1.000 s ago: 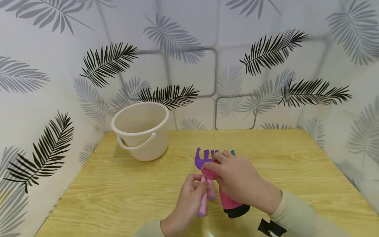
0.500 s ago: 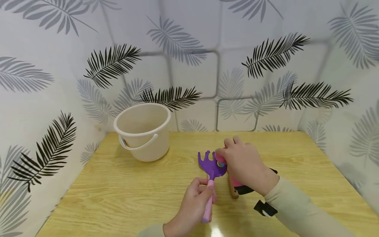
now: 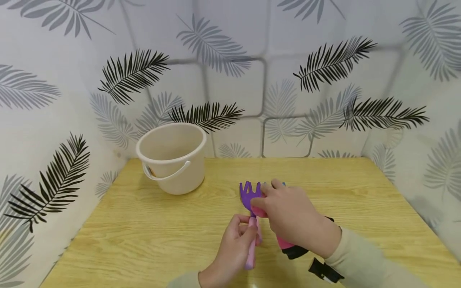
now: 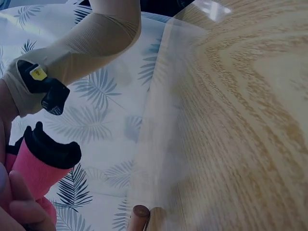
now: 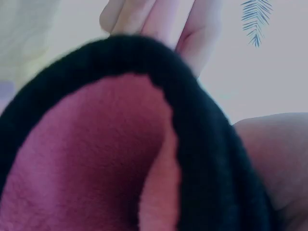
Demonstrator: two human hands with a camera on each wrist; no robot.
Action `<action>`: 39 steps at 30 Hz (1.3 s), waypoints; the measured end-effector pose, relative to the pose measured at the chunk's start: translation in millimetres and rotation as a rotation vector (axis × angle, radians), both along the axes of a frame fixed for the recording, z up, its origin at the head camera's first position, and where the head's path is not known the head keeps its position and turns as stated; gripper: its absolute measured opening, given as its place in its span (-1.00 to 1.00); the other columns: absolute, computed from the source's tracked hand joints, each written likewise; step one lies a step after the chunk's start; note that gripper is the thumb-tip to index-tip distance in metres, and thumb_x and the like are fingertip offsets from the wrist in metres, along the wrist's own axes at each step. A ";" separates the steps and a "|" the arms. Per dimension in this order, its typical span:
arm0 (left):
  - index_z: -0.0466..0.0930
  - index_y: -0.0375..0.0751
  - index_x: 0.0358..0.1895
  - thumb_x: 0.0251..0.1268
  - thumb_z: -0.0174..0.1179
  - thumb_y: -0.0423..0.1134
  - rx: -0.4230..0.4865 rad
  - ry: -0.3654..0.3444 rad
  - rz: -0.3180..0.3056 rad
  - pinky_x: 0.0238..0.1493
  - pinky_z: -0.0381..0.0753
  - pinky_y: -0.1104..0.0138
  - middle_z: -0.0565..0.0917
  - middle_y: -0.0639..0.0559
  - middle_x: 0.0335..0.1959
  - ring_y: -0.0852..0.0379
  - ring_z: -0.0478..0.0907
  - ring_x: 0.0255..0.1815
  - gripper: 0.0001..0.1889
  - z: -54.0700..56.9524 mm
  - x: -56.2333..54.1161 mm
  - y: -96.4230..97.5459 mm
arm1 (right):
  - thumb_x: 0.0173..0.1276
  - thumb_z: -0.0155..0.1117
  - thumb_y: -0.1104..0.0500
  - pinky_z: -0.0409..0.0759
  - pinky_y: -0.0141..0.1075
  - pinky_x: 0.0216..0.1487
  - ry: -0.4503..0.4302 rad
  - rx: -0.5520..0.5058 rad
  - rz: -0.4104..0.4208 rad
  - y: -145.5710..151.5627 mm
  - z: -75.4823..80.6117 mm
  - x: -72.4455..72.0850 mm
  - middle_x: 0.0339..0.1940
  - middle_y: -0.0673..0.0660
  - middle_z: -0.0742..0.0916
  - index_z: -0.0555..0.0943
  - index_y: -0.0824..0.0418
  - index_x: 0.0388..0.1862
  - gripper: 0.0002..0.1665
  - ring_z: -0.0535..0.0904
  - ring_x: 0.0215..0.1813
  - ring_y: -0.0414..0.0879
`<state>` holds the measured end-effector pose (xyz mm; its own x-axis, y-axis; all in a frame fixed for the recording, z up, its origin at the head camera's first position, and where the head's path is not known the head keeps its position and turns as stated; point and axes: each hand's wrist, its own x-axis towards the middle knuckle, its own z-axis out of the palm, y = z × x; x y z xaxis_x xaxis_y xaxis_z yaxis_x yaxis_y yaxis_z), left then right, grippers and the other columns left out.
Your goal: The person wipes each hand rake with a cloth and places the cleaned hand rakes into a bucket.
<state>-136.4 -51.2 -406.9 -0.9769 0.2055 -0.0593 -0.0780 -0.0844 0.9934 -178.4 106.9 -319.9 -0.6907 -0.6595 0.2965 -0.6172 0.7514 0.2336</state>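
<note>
My left hand (image 3: 230, 246) grips the pink handle of a small purple garden fork (image 3: 247, 197), its tines pointing away from me. Over the fork's neck, my right hand (image 3: 293, 216) pinches a pink glove (image 3: 285, 243) with a black cuff, its bunched end against the purple head. The loose cuff hangs below the right palm. In the left wrist view the glove (image 4: 41, 175) shows beside my left fingers. The right wrist view looks into the cuff's opening, with pink fleecy lining (image 5: 96, 130) inside the black edge. My right fingertips partly hide the tines.
A cream bucket (image 3: 183, 176) with a handle stands at the back left of the wooden table (image 3: 144, 232). Blue tips (image 3: 283, 184) of another tool show behind my right hand. Wooden handle ends (image 4: 139, 211) appear in the left wrist view. Leaf-patterned sheeting surrounds the table.
My right hand moved up and right along the fork's head with the glove, then back down and left to its neck. The fork tilted and turned slightly in my left hand.
</note>
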 end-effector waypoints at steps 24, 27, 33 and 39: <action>0.39 -0.34 0.04 0.52 0.09 -0.16 -0.026 0.047 -0.026 -0.51 0.44 0.46 0.57 0.02 -0.46 0.18 0.47 -0.48 -0.71 2.5 7.6 11.3 | 0.02 0.63 0.04 0.52 -0.27 -0.57 0.165 0.227 -0.075 -10.0 9.2 0.8 -0.25 0.07 0.66 0.76 0.02 -0.24 -0.69 0.39 -0.35 -0.07; 0.40 -0.35 0.03 0.51 0.10 -0.19 -0.020 0.040 -0.026 -0.50 0.45 0.47 0.56 0.00 -0.46 0.17 0.47 -0.47 -0.72 1.6 7.1 12.3 | -0.03 0.67 0.04 0.61 -0.24 -0.50 0.172 0.231 -0.078 -9.0 3.4 2.8 -0.14 0.10 0.70 0.76 0.05 -0.20 -0.62 0.44 -0.29 -0.05; 0.39 -0.36 0.04 0.49 0.10 -0.22 -0.019 0.034 -0.032 -0.49 0.44 0.49 0.56 0.00 -0.46 0.16 0.47 -0.46 -0.73 0.4 5.1 12.4 | -0.03 0.65 0.11 0.60 -0.26 -0.52 0.218 0.208 -0.072 -6.8 -2.7 5.9 -0.09 0.08 0.71 0.75 0.06 -0.23 -0.66 0.44 -0.27 -0.04; 0.39 -0.34 0.05 0.50 0.09 -0.21 -0.014 0.017 -0.036 -0.42 0.45 0.46 0.56 0.03 -0.43 0.17 0.48 -0.40 -0.73 -1.0 3.1 8.6 | -0.01 0.63 0.08 0.68 -0.17 -0.38 0.136 0.194 -0.030 -12.0 -2.3 12.8 0.00 0.03 0.71 0.74 -0.07 -0.17 -0.64 0.56 -0.03 0.01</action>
<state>-133.4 -42.6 -408.0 -0.9698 0.2394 -0.0461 -0.0640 -0.0675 0.9957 -165.6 94.9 -322.2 -0.6730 -0.6933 0.2575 -0.5487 0.7015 0.4547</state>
